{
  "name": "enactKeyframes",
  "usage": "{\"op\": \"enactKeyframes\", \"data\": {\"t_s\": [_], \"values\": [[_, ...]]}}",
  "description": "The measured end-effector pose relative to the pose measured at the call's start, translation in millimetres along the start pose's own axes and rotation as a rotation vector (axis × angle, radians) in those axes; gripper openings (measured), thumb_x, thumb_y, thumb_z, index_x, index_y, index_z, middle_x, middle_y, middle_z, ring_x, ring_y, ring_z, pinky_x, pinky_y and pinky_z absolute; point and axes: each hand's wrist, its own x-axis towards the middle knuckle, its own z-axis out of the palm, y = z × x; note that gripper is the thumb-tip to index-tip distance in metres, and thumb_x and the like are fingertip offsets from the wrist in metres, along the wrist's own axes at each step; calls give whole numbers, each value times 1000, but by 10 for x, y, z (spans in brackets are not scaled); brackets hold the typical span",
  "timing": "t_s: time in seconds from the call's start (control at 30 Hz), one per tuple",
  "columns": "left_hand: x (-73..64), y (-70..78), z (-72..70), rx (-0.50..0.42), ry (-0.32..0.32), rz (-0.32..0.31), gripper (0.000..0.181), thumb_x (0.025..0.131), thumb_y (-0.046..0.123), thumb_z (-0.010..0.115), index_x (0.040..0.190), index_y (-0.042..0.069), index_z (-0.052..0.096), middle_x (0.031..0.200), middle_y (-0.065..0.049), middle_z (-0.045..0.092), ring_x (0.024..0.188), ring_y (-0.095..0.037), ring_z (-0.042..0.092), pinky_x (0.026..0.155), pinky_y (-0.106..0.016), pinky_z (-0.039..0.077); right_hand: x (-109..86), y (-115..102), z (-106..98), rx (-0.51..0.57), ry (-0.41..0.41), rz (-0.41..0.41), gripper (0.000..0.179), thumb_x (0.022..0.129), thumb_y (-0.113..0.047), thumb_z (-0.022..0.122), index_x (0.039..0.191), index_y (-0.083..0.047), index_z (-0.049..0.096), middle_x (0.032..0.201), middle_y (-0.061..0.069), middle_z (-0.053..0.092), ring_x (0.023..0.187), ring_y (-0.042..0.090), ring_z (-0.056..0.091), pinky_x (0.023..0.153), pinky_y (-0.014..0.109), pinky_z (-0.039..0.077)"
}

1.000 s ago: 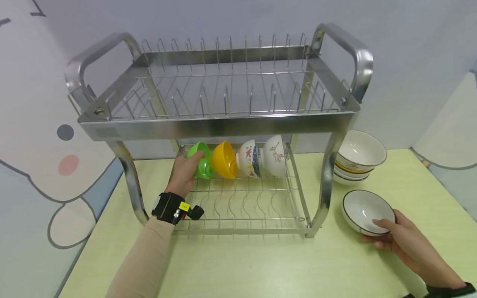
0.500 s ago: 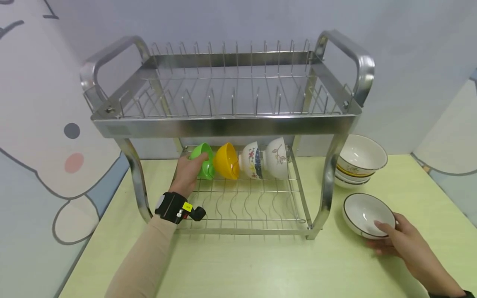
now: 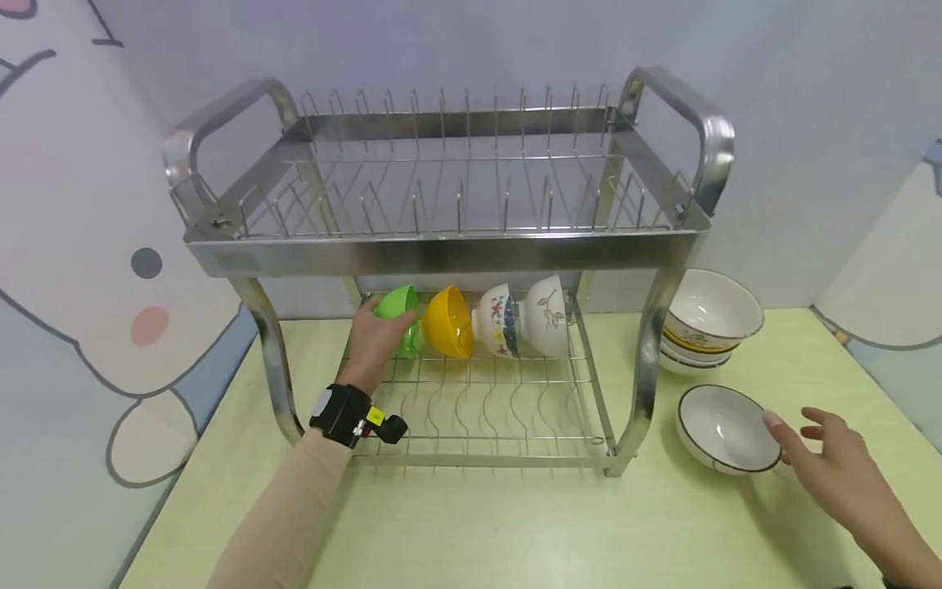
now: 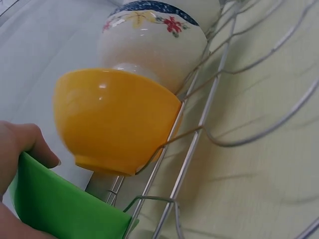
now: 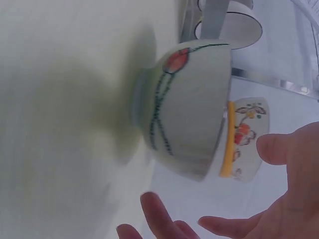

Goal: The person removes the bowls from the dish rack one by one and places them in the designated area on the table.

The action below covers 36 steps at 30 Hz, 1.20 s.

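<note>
Table [image 3: 486, 532] has rack [image 3: 441, 257] w/ 2 floral bowls [image 3: 545, 317] + yellow bowl [image 3: 441, 323] in lower tier [image 3: 478, 460] R of L hand [image 3: 371, 348], bowl stack [image 3: 710, 315] fwd-L of R hand [image 3: 839, 474] (loose, fingers spread), dark-rimmed bowl [image 3: 724, 429] just L of R hand, & green bowl [image 3: 397, 301], same tier, gripped by L hand.

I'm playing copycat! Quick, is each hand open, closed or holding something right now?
Left hand: holding the green bowl.
Right hand: open, holding nothing, beside the lone white bowl.
</note>
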Motion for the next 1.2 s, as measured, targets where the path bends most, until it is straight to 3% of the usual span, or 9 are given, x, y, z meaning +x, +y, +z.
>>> {"op": "enactKeyframes", "data": {"t_s": [0.17, 0.37, 0.43, 0.5, 0.57, 0.63, 0.87, 1.03, 1.2], "values": [[-34, 23, 18, 145, 52, 56, 82, 75, 38, 75, 139, 7, 36, 117, -15, 49, 95, -28, 50, 75, -39, 51, 5, -134, -39, -41, 90, -33, 79, 98, -40, 44, 134, 24, 14, 120, 53, 28, 100, 62, 45, 70, 69, 44], [-43, 27, 16, 176, 75, 64, 81, 75, 35, 75, 138, 5, 35, 116, -16, 49, 94, -29, 50, 74, -40, 51, -23, -357, -97, -5, 134, -112, 73, 98, -33, 49, 135, 22, 19, 126, 50, 24, 101, 61, 44, 70, 69, 44], [-58, 47, 4, 165, 83, 59, 85, 74, 36, 75, 140, 4, 32, 118, -16, 48, 95, -28, 50, 75, -40, 50, -26, -419, -116, 17, 142, -141, 70, 97, -30, 51, 135, 21, 22, 130, 48, 24, 102, 60, 45, 73, 55, 51], [-83, 78, -12, 144, 100, 64, 86, 74, 37, 74, 140, 4, 31, 117, -15, 48, 94, -27, 50, 73, -39, 50, -33, -473, -129, 43, 154, -167, 66, 97, -29, 52, 136, 18, 26, 134, 44, 26, 105, 57, 45, 74, 30, 54], [-111, 118, -27, 115, 119, 72, 84, 76, 35, 73, 141, 4, 29, 116, -14, 48, 92, -27, 50, 71, -38, 50, -44, -522, -140, 67, 164, -183, 63, 97, -28, 53, 137, 13, 29, 136, 37, 29, 109, 52, 43, 71, 8, 45], [-148, 171, -37, 78, 143, 85, 79, 78, 32, 71, 140, 5, 30, 113, -14, 49, 91, -27, 51, 70, -37, 51, -61, -565, -142, 76, 175, -184, 60, 96, -31, 54, 138, 7, 33, 136, 29, 33, 113, 43, 42, 67, -3, 32], [-345, 391, -36, -70, 181, 137, 77, 82, 28, 69, 143, 11, 26, 116, -10, 45, 96, -23, 49, 75, -34, 51, -127, -683, -100, 98, 212, -182, 49, 95, -34, 55, 134, -6, 43, 133, 6, 39, 103, -7, 42, 70, -1, 33], [-554, 509, -12, -153, 144, 212, 67, 84, 24, 67, 139, 12, 30, 116, -10, 44, 96, -23, 49, 77, -34, 51, -187, -796, -58, 141, 216, -217, 41, 94, -31, 57, 129, -11, 48, 129, -8, 43, 107, -9, 43, 74, -2, 33], [-834, 602, 17, -182, 44, 228, 62, 87, 31, 64, 139, 19, 31, 123, -10, 42, 104, -23, 48, 83, -40, 50, -265, -946, -52, 177, 190, -263, 34, 95, -27, 57, 126, -16, 52, 125, -8, 51, 108, -6, 47, 77, -1, 36]]}}
